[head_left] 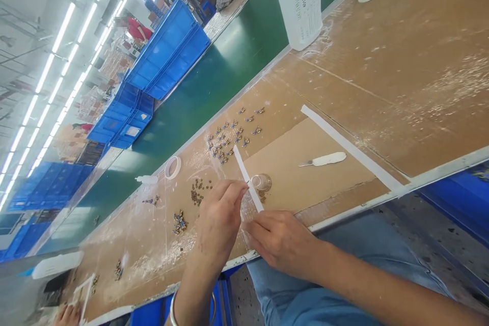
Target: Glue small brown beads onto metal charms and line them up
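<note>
My left hand [219, 219], with a bangle on its wrist, is raised over the brown work table in a pinch. A tiny dark tip shows at its fingertips, too small to name. Below and to the right, my right hand [284, 239] is closed near the table's front edge, its fingertips curled together; whatever they hold is hidden. Close to both hands stands a small clear cup [262, 182], beside a white strip [254, 197]. Left of my left hand lie small round brown pieces [196, 194] and a heap of blue-and-gold pieces [179, 222].
More blue-and-gold pieces [237, 137] lie spread behind. A white-handled blade [328, 159] rests on brown board. Nearby are a tape roll [172, 167], small white bottle [147, 179] and large white bottle [301, 10]. Blue crates [168, 56] line the green belt [244, 56]. Another person's hand [69, 314] shows lower left.
</note>
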Demonstrator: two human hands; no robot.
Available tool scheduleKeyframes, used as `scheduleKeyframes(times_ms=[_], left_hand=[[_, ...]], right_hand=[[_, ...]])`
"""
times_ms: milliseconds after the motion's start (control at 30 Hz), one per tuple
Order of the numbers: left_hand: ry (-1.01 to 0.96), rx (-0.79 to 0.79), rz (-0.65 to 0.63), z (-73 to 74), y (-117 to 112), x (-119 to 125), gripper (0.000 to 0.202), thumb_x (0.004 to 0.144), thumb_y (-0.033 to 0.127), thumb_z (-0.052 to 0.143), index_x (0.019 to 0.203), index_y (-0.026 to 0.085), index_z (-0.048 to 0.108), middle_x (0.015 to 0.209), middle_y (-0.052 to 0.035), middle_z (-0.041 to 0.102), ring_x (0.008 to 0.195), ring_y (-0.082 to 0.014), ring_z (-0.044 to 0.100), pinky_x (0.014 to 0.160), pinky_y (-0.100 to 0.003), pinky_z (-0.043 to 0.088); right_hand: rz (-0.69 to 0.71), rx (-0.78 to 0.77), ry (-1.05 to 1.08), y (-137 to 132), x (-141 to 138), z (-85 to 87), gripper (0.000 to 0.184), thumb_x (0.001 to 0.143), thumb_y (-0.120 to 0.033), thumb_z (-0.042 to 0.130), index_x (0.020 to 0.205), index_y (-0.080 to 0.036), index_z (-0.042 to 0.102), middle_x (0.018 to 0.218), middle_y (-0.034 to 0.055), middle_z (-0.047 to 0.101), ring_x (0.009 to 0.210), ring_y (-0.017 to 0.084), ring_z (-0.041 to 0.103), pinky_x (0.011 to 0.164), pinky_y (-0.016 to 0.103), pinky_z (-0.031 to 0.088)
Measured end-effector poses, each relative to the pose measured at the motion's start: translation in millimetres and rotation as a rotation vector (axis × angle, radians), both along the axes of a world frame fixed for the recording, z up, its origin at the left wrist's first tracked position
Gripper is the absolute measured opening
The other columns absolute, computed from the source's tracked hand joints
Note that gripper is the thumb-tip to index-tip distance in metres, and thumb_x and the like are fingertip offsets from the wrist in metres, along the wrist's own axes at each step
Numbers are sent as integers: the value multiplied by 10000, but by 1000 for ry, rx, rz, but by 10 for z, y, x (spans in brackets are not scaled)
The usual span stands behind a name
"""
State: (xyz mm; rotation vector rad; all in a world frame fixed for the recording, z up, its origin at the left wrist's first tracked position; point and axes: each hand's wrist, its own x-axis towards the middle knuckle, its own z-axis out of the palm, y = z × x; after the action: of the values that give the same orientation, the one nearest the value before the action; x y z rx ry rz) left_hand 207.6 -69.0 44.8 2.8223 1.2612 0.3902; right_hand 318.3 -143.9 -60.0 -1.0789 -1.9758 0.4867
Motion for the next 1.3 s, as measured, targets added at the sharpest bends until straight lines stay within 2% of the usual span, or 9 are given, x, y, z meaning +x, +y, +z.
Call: scheduleKeyframes(times_ms=[433, 600, 733, 800, 933, 1033, 1133, 1300], left_hand=[[75, 31, -27, -84, 77, 60, 180, 959, 136, 509, 913, 190, 675, 849, -28, 738, 783, -163, 695, 711, -260, 542], [70, 22, -11, -41, 52, 51, 169, 956, 144, 521, 922, 194, 678, 857, -27, 738, 794, -166, 696, 726, -262, 539], [1, -7, 124, 46, -118, -142, 150, 944, 180, 551, 926, 218, 695, 864, -16, 744, 789, -159, 703, 736, -254, 545], [-51, -32, 232, 30, -260, -321, 133, 928, 210, 582, 913, 228, 713, 859, -12, 757, 784, -165, 717, 726, -253, 557], [-147, -131, 454, -175, -589, -703, 119, 889, 286, 643, 882, 236, 751, 859, -19, 788, 803, -202, 748, 722, -284, 593], [-240, -202, 585, -356, -765, -860, 149, 879, 337, 660, 887, 232, 766, 869, -31, 794, 824, -219, 752, 764, -326, 605], [-277, -226, 623, -437, -814, -879, 151, 873, 333, 665, 879, 222, 767, 867, -41, 793, 822, -222, 749, 773, -343, 604], [-215, -238, 572, -402, -772, -832, 127, 872, 269, 648, 867, 212, 761, 852, -42, 794, 791, -211, 750, 756, -330, 604]], right_hand=[[18, -24, -26, 14, 23, 51, 78, 933, -125, 509, 946, -176, 566, 801, 15, 622, 724, 164, 584, 633, 292, 404], [17, -14, -22, 15, 18, 38, 76, 934, -138, 506, 933, -178, 571, 800, 11, 621, 715, 170, 583, 624, 306, 407], [31, -21, 9, 15, 39, 51, 88, 944, -126, 500, 953, -173, 574, 810, 17, 626, 731, 161, 586, 662, 291, 419], [44, -21, 36, 15, 48, 53, 105, 936, -113, 506, 993, -168, 575, 825, 21, 634, 752, 162, 594, 675, 285, 423], [58, -13, 70, 6, 42, 28, 186, 912, -86, 509, 1071, -158, 571, 846, 28, 651, 773, 168, 609, 682, 285, 433], [49, -4, 92, -8, 29, 1, 200, 904, -79, 507, 1073, -159, 577, 844, 28, 656, 768, 169, 614, 691, 286, 440], [36, 15, 99, -20, 27, -11, 188, 896, -75, 505, 1041, -163, 587, 822, 25, 652, 736, 167, 604, 672, 289, 438], [32, 19, 110, -23, 34, 2, 143, 902, -71, 485, 938, -175, 575, 824, 30, 660, 745, 167, 608, 694, 292, 449]])
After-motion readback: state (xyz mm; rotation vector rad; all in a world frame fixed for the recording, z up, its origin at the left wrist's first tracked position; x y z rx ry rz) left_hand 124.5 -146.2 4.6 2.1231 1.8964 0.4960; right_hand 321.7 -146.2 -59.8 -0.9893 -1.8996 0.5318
